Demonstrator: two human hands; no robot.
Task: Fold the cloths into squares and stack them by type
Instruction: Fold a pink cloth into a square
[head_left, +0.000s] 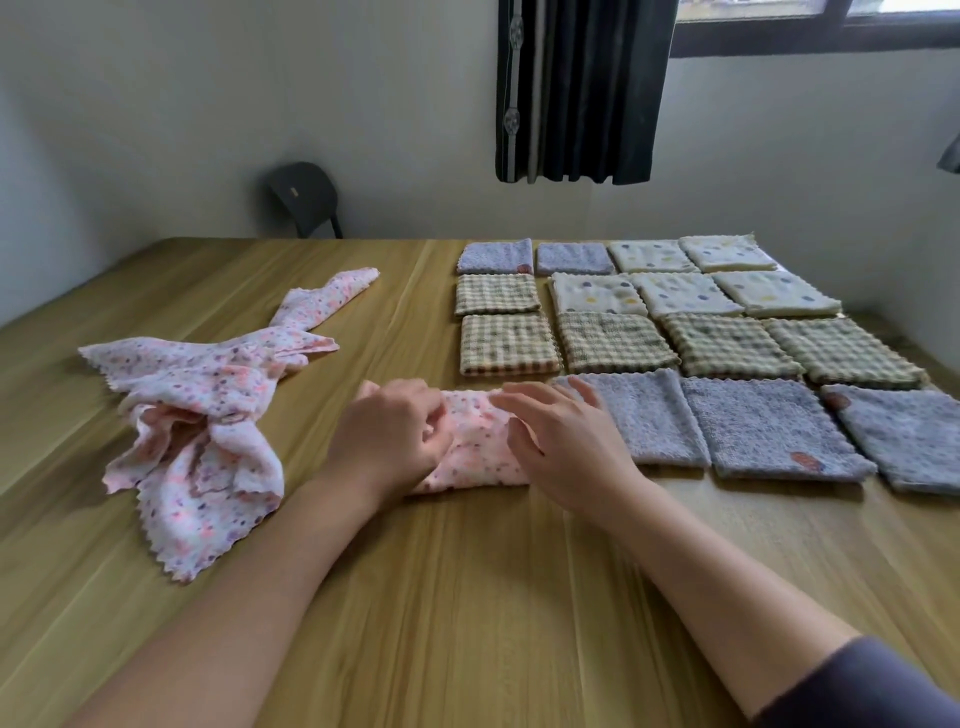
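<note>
**Pink spotted cloth (480, 447) under both hands, folded squares to the right**

Wood-grain laminate covered the table (467, 597), its planks running away from the viewer. At far left lay the loose pink cloths (202, 431), thin and soft, printed with small pink and purple spots and cut with zigzag edges. They were crumpled together, and one twisted strip trailed toward the back. How many pieces made up the heap could not be told.

Beside them, near the table's middle, the pink spotted cloth lay folded into a narrow band. The left hand (389, 436) rested on its left end, fingers curled in and pinching the fabric; the fingertips were blurred. The right hand (566, 441) lay just beside it, fingers straight and spread, flat on the band's right end, their tips reaching the nearest of the grey terry squares (769, 426). Both hands hid much of the band.

Right of the hands, folded squares sat in rows, edges touching or nearly so: nubbly grey terry in front, checked squares (727, 343) in olive and cream behind, cream dotted squares (685, 293) farther back. The rightmost grey square was cut off by the frame.

Bare wood lay open in front of the band, between the forearms. A dark sleeve (872, 686) showed at lower right.
</note>
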